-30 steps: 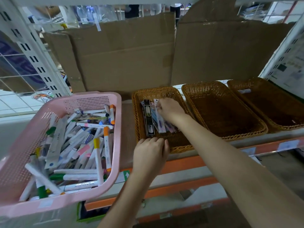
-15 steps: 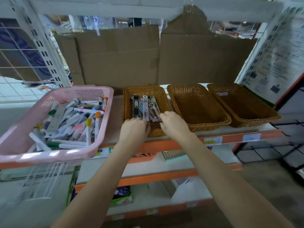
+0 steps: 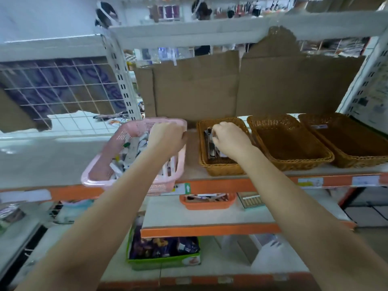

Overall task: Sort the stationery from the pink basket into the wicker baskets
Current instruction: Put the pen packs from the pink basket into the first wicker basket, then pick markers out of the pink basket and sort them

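The pink basket (image 3: 98,166) stands at the left of the orange-edged shelf and holds several white markers (image 3: 134,148). My left hand (image 3: 168,137) hovers over its back right corner with fingers curled downward; what they hold is hidden. To its right is the first wicker basket (image 3: 220,169), with several packaged pens (image 3: 211,149) lying in it. My right hand (image 3: 228,139) is inside this basket, fingers curled onto the packs. The second wicker basket (image 3: 294,160) holds nothing that I can see. The third wicker basket (image 3: 357,160) has one small pack at its back.
Cardboard sheets (image 3: 231,85) stand upright behind the baskets. A white shelf upright (image 3: 121,80) rises at the left. Below are an orange tray (image 3: 207,201), a green box of goods (image 3: 163,253) and a white bag (image 3: 277,257).
My left hand has moved from the first wicker basket's front rim over to the pink basket. My right hand went back deeper into the first wicker basket. The view has pulled back and down.
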### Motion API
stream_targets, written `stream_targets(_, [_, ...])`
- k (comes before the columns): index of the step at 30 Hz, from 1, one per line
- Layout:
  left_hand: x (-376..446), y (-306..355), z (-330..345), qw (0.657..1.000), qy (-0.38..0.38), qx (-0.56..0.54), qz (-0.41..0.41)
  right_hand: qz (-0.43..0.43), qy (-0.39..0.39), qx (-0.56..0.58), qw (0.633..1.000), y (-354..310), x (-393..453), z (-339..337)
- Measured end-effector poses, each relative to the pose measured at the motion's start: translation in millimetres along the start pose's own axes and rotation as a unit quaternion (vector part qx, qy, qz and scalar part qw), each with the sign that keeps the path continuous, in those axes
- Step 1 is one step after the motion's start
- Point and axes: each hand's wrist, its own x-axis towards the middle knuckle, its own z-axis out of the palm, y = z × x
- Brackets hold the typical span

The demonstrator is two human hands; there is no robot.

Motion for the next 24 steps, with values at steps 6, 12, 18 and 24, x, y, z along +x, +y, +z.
stream_targets(6, [-10, -104, 7, 1.0, -0.003, 0.009, -0.026, 0.027, 0.016, 0.003, 1.0, -65, 39, 8])
stream_targets(12, [-22, -164, 34, 0.998, -0.044, 0.016, -0.039, 0.046, -0.035, 0.007, 0.998, -113, 65, 37])
stream_targets(18, [-42, -174, 64, 0.994, -0.093, -0.034, -0.046, 0.08, -0.137, -0.011, 0.987, -131, 60, 70])
stream_targets(24, [-55, -165, 78, 0.99, -0.113, -0.072, -0.052, 0.109, -0.188, -0.02, 0.976, -134, 61, 89])
